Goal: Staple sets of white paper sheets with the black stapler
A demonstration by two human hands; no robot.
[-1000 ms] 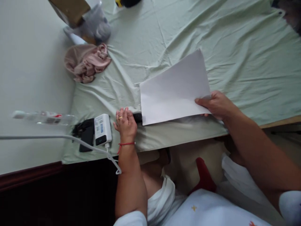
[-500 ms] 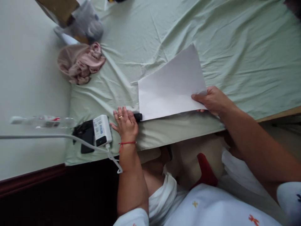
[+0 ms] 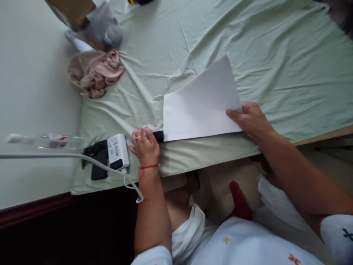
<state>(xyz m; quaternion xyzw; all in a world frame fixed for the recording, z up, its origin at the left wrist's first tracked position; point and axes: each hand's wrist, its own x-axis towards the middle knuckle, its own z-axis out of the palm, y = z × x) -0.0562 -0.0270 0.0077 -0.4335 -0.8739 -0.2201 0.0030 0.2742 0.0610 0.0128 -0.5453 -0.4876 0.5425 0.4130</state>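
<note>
My right hand (image 3: 251, 119) pinches the near right corner of the white paper sheet (image 3: 200, 106), thumb on top, lifting it off the pale green bedsheet (image 3: 275, 55). My left hand (image 3: 145, 142) (fingers curled) closes on a small black marker-like object (image 3: 158, 136) at the sheet's left corner, beside the white power bank (image 3: 118, 151).

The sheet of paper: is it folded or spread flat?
Spread, unfolded: the paper shows no crease; the right hand holds one edge.
</note>
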